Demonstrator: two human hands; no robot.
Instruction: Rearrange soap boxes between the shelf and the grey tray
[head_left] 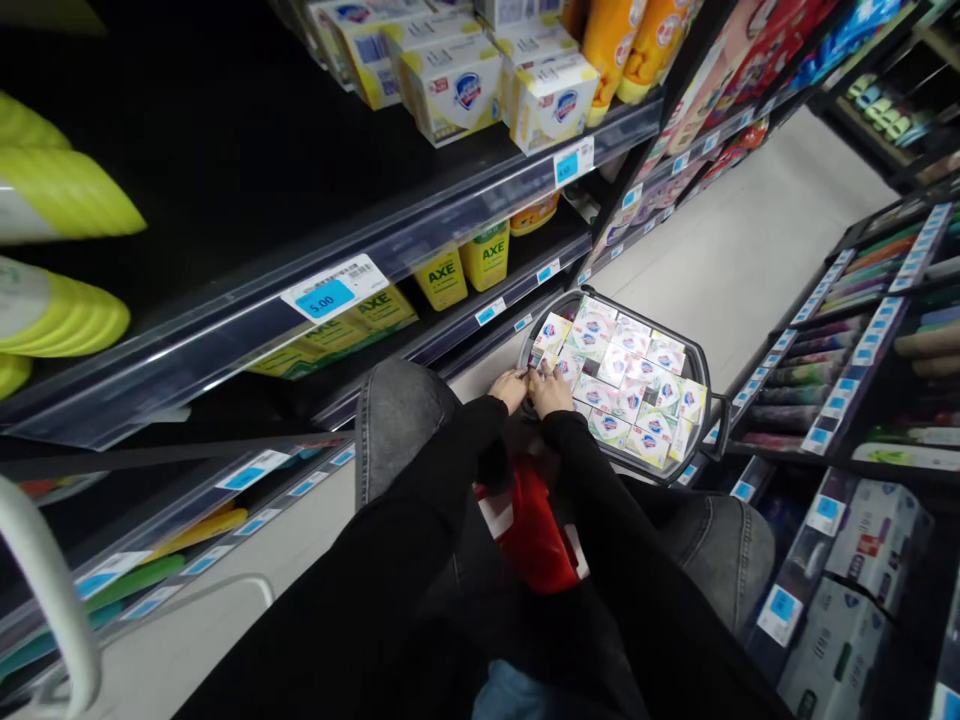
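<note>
A dark shopping basket [709,385] stands on the floor between my knees, filled with white soap boxes [600,325] bearing blue and red emblems. My left hand [510,388] is at the basket's near left rim, its fingers curled in. Close beside it, my right hand [553,390] reaches just over the rim, fingers bent down by the nearest boxes. The fingertips of both hands nearly meet. Whatever lies between them is too small and too hidden to name. A yellow-and-white soap box [553,332] lies tilted just beyond my hands.
On the left shelf, yellow-and-white soap boxes [457,90] stand above a price tag [334,290]. Yellow AXE bottles [486,255] fill the shelf below. Packed shelving [817,370] lines the right side. Pale aisle floor [750,220] runs beyond the basket. A white curved bar [52,590] is at lower left.
</note>
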